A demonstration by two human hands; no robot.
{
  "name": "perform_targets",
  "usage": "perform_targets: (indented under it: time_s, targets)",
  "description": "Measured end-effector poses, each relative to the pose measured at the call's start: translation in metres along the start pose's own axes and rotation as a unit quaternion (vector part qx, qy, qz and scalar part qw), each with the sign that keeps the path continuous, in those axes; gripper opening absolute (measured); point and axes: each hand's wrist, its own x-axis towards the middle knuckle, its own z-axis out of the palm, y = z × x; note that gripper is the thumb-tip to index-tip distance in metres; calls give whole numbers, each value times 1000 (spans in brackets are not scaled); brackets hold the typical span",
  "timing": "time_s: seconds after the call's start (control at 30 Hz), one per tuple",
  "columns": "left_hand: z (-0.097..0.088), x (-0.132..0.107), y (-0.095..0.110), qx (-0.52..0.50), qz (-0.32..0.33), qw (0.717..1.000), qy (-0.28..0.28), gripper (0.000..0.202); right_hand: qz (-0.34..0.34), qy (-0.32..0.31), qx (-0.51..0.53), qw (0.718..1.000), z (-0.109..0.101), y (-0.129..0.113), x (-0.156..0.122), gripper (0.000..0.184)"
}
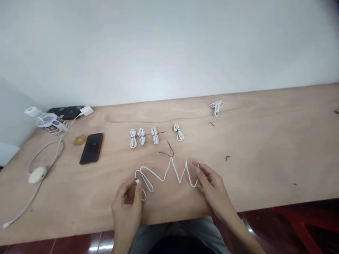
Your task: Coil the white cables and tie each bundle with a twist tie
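A white cable (166, 174) lies stretched in zigzag bends on the wooden table (265, 141) near its front edge. My left hand (128, 203) pinches the cable's left end, where a small connector shows at my fingertips. My right hand (212, 187) pinches the right end of the same cable. A loose black twist tie (169, 151) lies just beyond the cable. Farther back, several coiled white cables (141, 136) tied with black ties sit in a row, with one more bundle (179, 132) to their right.
A black phone (91, 148) lies at the left, beside a coil of rubber bands (79, 140). A plastic bottle (50, 123), a black power strip (67, 112) with a white plug and a white charger lead (37, 173) occupy the left end. Another white cable bundle (217, 107) lies far right.
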Motion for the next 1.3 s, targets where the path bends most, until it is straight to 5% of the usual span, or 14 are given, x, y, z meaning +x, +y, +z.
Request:
perform_targets:
  time_s: [0.2, 0.6, 0.8, 0.97, 1.07, 1.2, 1.3]
  targets:
    - [0, 17, -3, 152, 102, 981, -65, 32, -132, -49, -203, 969, 4, -7, 28, 34]
    - [43, 25, 22, 139, 184, 949, -214, 33, -104, -208, -83, 969, 60, -13, 31, 19]
    - [40, 11, 15, 103, 223, 922, -301, 57, -134, -167, -187, 959, 53, -19, 23, 17]
    - [36, 8, 10, 72, 181, 933, -302, 47, -245, -212, -287, 902, 39, -32, 17, 73]
    - [34, 12, 14, 38, 127, 939, -318, 37, -313, -250, -316, 860, 37, -36, 19, 91]
    - [28, 21, 22, -11, 96, 940, -327, 39, -407, -278, -346, 798, 42, -33, 27, 75]
    - [19, 28, 29, -12, 85, 933, -348, 37, -427, -290, -354, 780, 48, -25, 32, 54]
